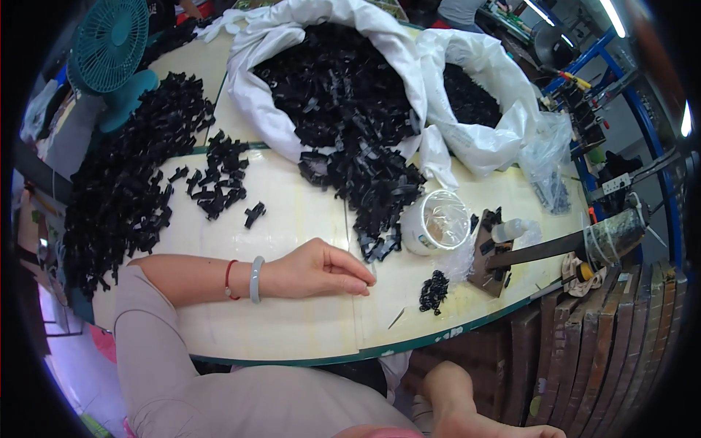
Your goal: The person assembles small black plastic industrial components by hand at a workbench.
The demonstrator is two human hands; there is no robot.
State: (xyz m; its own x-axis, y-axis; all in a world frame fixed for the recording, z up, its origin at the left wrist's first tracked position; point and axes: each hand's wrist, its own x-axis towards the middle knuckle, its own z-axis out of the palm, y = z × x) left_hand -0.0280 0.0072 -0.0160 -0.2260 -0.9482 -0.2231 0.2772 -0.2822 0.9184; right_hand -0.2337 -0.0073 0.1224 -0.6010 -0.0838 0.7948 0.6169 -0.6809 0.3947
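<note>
- Loosely curled, the left hand (314,271) lay over the table (270,328), fingertips close together; whether it held anything, I could not tell.
- The right hand (515,431) was partly cut off at the lower edge; its opening and any hold could not be told.
- Black parts (376,182) spilled from a white sack (254,102) just beyond the left hand.

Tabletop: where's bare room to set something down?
Bare: tabletop between left forearm and green front edge; another patch between the loose black pieces and the spilled pile. Crowded: the left heap, and right around the tub and lever tool.
</note>
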